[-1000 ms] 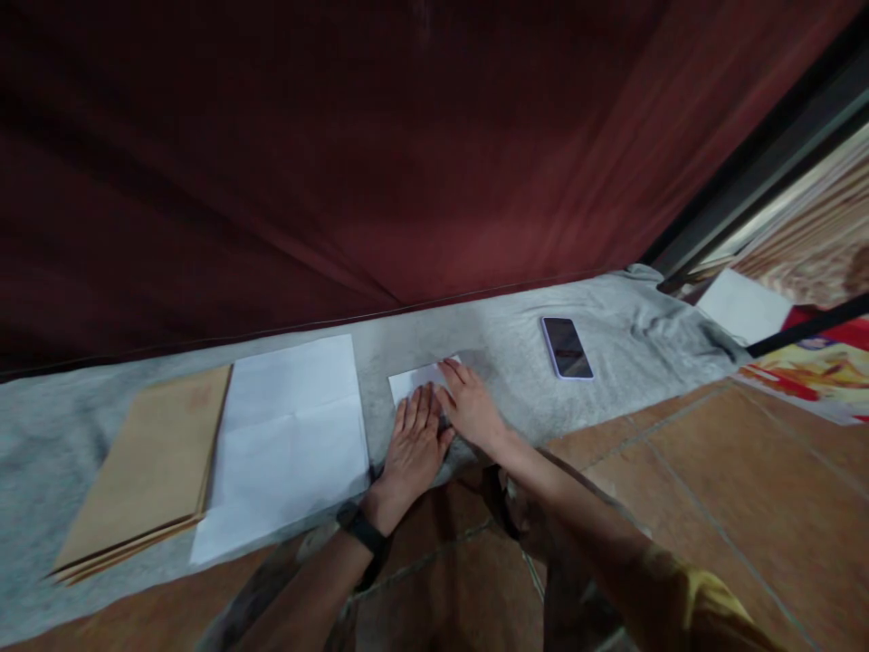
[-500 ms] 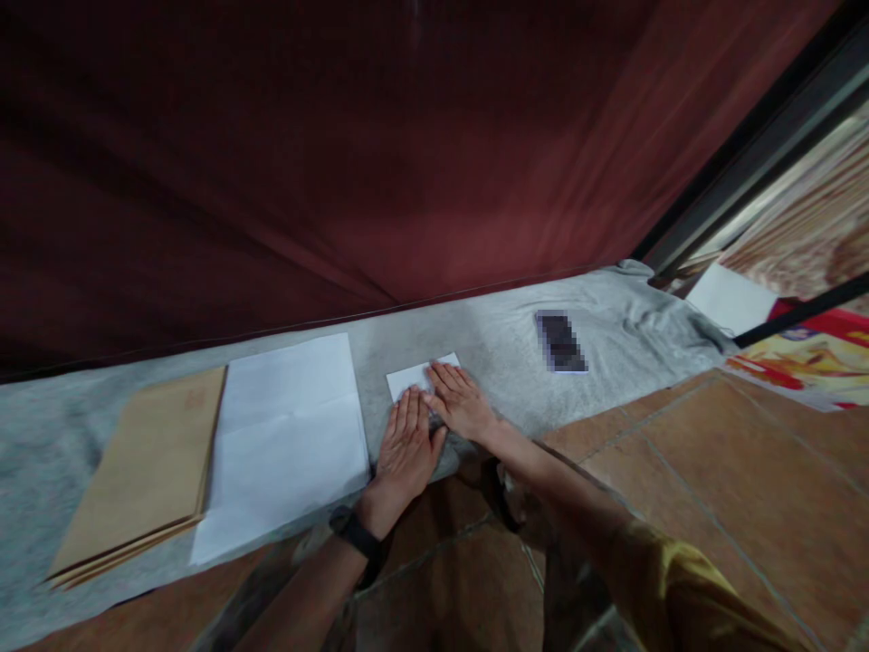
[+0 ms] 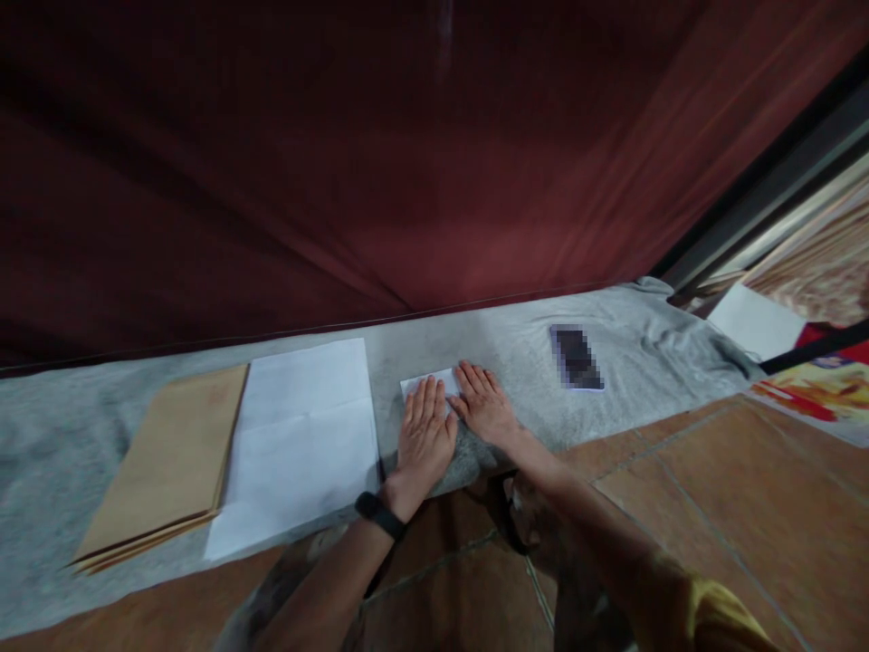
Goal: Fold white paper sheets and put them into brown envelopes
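A small piece of folded white paper [image 3: 413,384] lies flat on the grey cloth. My left hand [image 3: 427,433] rests on it palm down, fingers stretched out and covering much of it. Beside it, my right hand [image 3: 483,404] is flat too, fingers extended, at the paper's right edge. The two thumbs are close together. Part of the paper is hidden under the hands. To the left are large white sheets [image 3: 305,435], with a stack of brown envelopes [image 3: 169,457] beyond them.
A dark phone-like object [image 3: 577,358], pixelated, lies on the grey cloth [image 3: 516,335] to the right. A dark red curtain [image 3: 407,181] hangs behind. Brown floor tiles [image 3: 712,462] show in front. A white sheet [image 3: 757,321] and a colourful printed sheet [image 3: 821,394] lie far right.
My left hand has slid right across the small paper. My right hand has shifted to its right edge. The whole view has moved slightly.
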{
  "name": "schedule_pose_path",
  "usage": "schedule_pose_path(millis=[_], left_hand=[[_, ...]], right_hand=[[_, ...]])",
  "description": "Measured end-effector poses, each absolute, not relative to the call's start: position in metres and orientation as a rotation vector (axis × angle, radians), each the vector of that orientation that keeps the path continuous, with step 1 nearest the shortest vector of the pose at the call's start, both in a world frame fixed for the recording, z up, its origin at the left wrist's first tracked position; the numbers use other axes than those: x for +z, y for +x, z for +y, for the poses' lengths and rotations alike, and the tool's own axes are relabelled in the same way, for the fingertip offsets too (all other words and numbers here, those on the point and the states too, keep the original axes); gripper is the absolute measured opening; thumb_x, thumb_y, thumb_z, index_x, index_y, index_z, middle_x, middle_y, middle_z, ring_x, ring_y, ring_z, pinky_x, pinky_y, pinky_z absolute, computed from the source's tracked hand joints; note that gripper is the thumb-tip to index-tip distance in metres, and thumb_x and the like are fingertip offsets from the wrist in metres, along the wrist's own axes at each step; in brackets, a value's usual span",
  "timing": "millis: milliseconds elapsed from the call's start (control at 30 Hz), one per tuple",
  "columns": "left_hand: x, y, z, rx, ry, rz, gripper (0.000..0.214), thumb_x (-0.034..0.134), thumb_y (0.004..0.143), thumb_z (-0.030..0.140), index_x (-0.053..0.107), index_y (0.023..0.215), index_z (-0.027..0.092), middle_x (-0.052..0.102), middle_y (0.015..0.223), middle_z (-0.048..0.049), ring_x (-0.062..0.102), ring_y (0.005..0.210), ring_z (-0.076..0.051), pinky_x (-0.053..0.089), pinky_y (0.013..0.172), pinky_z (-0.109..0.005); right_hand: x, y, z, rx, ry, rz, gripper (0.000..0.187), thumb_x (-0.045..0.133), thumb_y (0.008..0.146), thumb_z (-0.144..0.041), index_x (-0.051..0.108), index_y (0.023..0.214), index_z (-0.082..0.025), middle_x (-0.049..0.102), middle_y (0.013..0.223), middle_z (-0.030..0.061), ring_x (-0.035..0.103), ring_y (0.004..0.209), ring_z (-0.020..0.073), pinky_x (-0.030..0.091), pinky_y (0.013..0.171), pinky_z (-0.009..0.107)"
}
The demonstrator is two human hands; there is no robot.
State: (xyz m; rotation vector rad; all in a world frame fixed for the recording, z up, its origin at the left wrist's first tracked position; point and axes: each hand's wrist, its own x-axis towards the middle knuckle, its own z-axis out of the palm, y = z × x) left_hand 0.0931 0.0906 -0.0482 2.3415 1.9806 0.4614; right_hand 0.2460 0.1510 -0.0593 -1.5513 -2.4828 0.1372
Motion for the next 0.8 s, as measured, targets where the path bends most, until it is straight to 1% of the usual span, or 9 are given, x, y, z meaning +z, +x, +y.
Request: schedule_pose_path(millis=[133, 300, 400, 500, 567, 667, 733, 800], left_hand=[[-0.056, 0.096, 0.102, 0.436, 2.273, 2.046, 0.061, 0.033, 0.101, 0.030, 0.034, 0.154, 0.002, 0.030, 0.163, -0.0210, 0.022, 0.155, -0.029, 0.023, 0.126, -0.050], [-0.057, 0.087, 0.099, 0.433, 2.197, 2.155, 0.067, 0.039, 0.100, 0.038, 0.032, 0.155, 0.002, 0.029, 0.163, -0.0237, 0.023, 0.154, -0.032, 0.025, 0.124, -0.053], [-0.057, 0.083, 0.097, 0.435, 2.187, 2.189, 0.071, 0.042, 0.099, 0.043, 0.031, 0.156, 0.003, 0.030, 0.163, -0.0246, 0.024, 0.154, -0.034, 0.026, 0.123, -0.055], [-0.057, 0.083, 0.097, 0.432, 2.188, 2.203, 0.071, 0.041, 0.099, 0.045, 0.031, 0.156, 0.003, 0.030, 0.163, -0.0245, 0.024, 0.154, -0.033, 0.026, 0.123, -0.055], [-0.057, 0.084, 0.098, 0.428, 2.190, 2.204, 0.071, 0.039, 0.099, 0.046, 0.032, 0.155, 0.002, 0.030, 0.163, -0.0247, 0.024, 0.154, -0.033, 0.025, 0.124, -0.054], [-0.057, 0.084, 0.099, 0.419, 2.189, 2.207, 0.071, 0.038, 0.100, 0.047, 0.033, 0.155, 0.002, 0.030, 0.162, -0.0248, 0.023, 0.154, -0.033, 0.024, 0.124, -0.054], [-0.057, 0.083, 0.099, 0.402, 2.184, 2.207, 0.072, 0.039, 0.099, 0.048, 0.034, 0.155, 0.002, 0.030, 0.163, -0.0244, 0.024, 0.154, -0.034, 0.024, 0.124, -0.053], [-0.056, 0.083, 0.099, 0.385, 2.183, 2.202, 0.073, 0.040, 0.099, 0.049, 0.034, 0.155, 0.002, 0.030, 0.163, -0.0247, 0.025, 0.154, -0.034, 0.024, 0.124, -0.052]], right_hand=[[-0.061, 0.246, 0.150, 0.113, -1.575, -2.472, 0.062, 0.042, 0.105, -0.046, 0.037, 0.156, -0.012, 0.030, 0.165, 0.0145, 0.030, 0.151, 0.0297, 0.023, 0.123, 0.048], [-0.059, 0.250, 0.152, 0.143, -1.641, -2.406, 0.062, 0.040, 0.105, -0.043, 0.035, 0.156, -0.008, 0.035, 0.162, 0.0176, 0.032, 0.149, 0.0296, 0.024, 0.122, 0.047], [-0.051, 0.251, 0.154, 0.194, -1.760, -2.279, 0.060, 0.044, 0.103, -0.042, 0.041, 0.152, -0.007, 0.042, 0.158, 0.0187, 0.037, 0.144, 0.0313, 0.031, 0.117, 0.046], [-0.042, 0.249, 0.157, 0.272, -1.860, -2.162, 0.048, 0.050, 0.098, -0.035, 0.054, 0.142, -0.013, 0.054, 0.146, 0.0162, 0.048, 0.131, 0.0312, 0.040, 0.107, 0.045], [-0.038, 0.248, 0.161, 0.339, -1.872, -2.118, 0.040, 0.052, 0.095, -0.028, 0.060, 0.133, -0.017, 0.060, 0.136, 0.0147, 0.053, 0.123, 0.0291, 0.043, 0.102, 0.042], [-0.035, 0.250, 0.169, 0.472, -1.815, -2.062, 0.032, 0.051, 0.093, -0.019, 0.064, 0.122, -0.016, 0.067, 0.121, 0.0125, 0.060, 0.113, 0.0233, 0.047, 0.098, 0.035], [-0.034, 0.253, 0.174, 0.582, -1.751, -2.030, 0.032, 0.049, 0.092, -0.015, 0.064, 0.121, -0.017, 0.070, 0.115, 0.0088, 0.064, 0.105, 0.0189, 0.049, 0.092, 0.030], [-0.032, 0.257, 0.176, 0.637, -1.732, -2.003, 0.033, 0.050, 0.093, -0.016, 0.062, 0.123, -0.017, 0.072, 0.111, 0.0058, 0.067, 0.099, 0.0165, 0.050, 0.087, 0.026]])
